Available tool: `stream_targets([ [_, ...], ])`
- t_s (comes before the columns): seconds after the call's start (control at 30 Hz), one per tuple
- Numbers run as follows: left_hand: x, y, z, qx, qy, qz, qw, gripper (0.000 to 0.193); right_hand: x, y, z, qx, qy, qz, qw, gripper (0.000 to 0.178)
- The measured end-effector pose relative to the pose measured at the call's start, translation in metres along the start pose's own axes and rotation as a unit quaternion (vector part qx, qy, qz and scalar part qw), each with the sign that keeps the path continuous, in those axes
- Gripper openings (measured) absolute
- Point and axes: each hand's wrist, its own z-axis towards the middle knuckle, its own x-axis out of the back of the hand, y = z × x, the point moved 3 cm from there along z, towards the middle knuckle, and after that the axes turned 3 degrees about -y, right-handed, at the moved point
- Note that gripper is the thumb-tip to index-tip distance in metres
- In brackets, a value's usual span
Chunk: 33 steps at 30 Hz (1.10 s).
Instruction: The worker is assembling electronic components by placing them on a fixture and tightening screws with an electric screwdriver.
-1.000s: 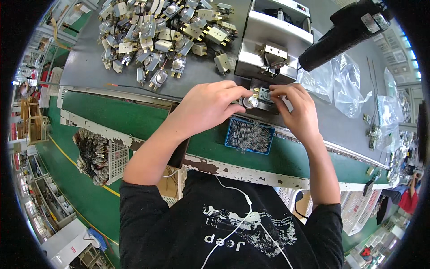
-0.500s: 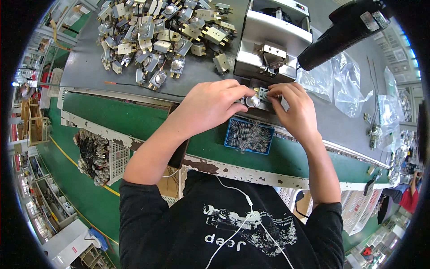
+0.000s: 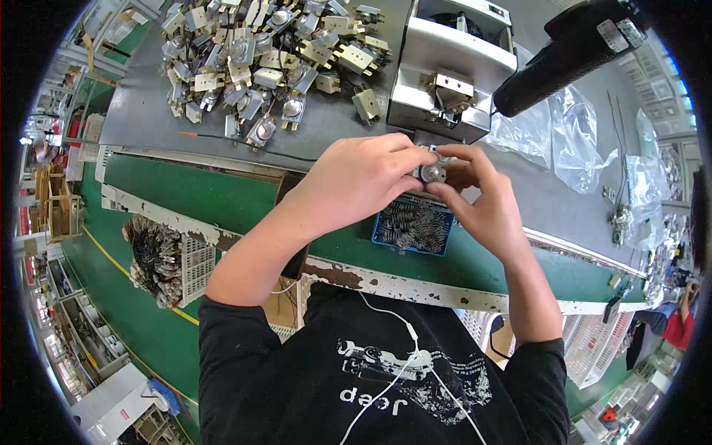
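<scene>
Both my hands meet in front of the metal machine, around a small switch unit with a round metal disc (image 3: 432,173). My left hand (image 3: 374,169) pinches it from the left with thumb and forefinger. From the right, the bent fingers and thumb of my right hand (image 3: 478,182) hold the same unit, and they hide part of it. Just below the hands, a blue tray (image 3: 377,236) holds many small metal coil springs (image 3: 415,225). Similar switch units (image 3: 252,59) with pale blocks and round discs lie heaped at the far left of the table.
A silver machine (image 3: 415,104) with a clamp-like fixture stands beyond my hands. A black powered driver (image 3: 564,70) slants in from the right, above clear plastic bags (image 3: 571,141). A thin dark wire (image 3: 245,146) lies on the grey tabletop (image 3: 141,111), left of my hands.
My left hand has moved slightly right, and my right hand has turned inward. Their fingertips have come together on the unit, which is now slightly right of where it was.
</scene>
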Motion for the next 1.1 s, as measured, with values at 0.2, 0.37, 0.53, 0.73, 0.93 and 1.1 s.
stream_targets([
  [0.2, 0.003, 0.006, 0.004, -0.003, -0.019, -0.032, 0.999, 0.035, 0.001, 0.004, -0.004, -0.023, 0.013, 0.069, 0.997, 0.046],
  [0.37, 0.003, 0.007, 0.004, 0.010, -0.026, -0.034, 0.999, 0.038, 0.001, 0.005, -0.004, -0.029, 0.005, 0.070, 0.997, 0.048],
  [0.53, -0.004, 0.003, 0.004, -0.005, -0.007, 0.001, 1.000, 0.036, 0.003, 0.003, -0.003, -0.046, -0.011, 0.068, 0.997, 0.047],
  [0.73, 0.004, -0.012, 0.013, 0.005, 0.010, -0.021, 1.000, 0.034, 0.079, -0.012, -0.004, 0.185, 0.334, -0.024, 0.924, 0.041],
  [0.93, -0.010, -0.014, 0.035, 0.024, -0.023, -0.027, 0.999, 0.032, 0.118, -0.019, 0.076, 0.212, 0.234, 0.098, 0.944, 0.072],
  [1.1, -0.023, -0.015, 0.037, 0.017, -0.030, -0.012, 0.999, 0.033, 0.095, -0.053, 0.061, 0.191, 0.348, 0.039, 0.917, 0.065],
])
